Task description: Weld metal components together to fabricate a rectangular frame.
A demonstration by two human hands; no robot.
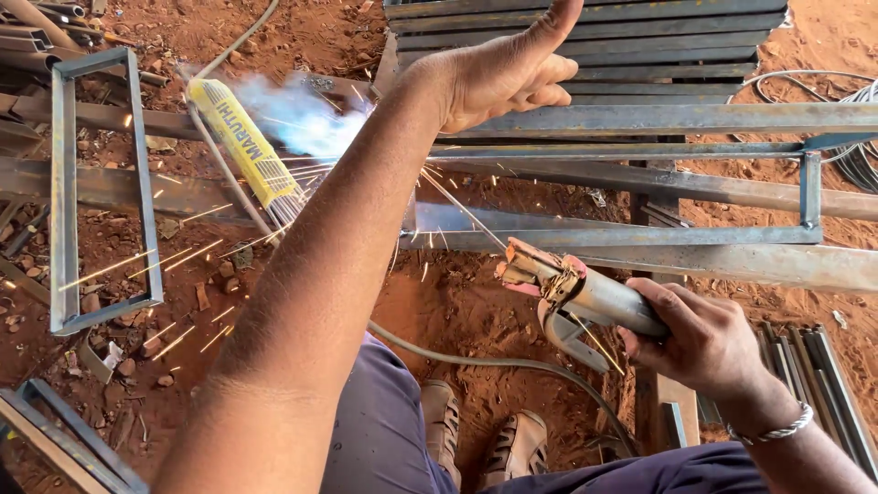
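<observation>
**Sparks flying at the steel frame**

From the head view, the person is welding. The right hand [700,343], at lower right of the frame, is closed tight around the grey handle of a worn metal electrode holder [572,291], whose pinkish jaws are pointing up-left toward the long grey steel bars [640,236] crossing the middle of the frame. A thin rod is running from the holder toward the bright arc; whether its tip is touching the steel I cannot tell, since the forearm is covering the spot. The left hand [508,73], at top centre, is holding nothing: fingers curled loosely, thumb sticking up, heel resting on the upper flat steel bar [677,119] as if bracing.

I judge the tack to be mid-burn; the next move calls for a steady rod angle and that brace holding firm.

Around them, a yellow packet of welding rods [247,146] is lying at upper left beside blue smoke, and sparks are scattering over the red earth floor [466,311]. A rectangular grey steel frame [64,192] is standing at far left. A grey cable [494,361] is trailing by the sandalled feet [480,430], close to falling sparks, and could snag.
</observation>
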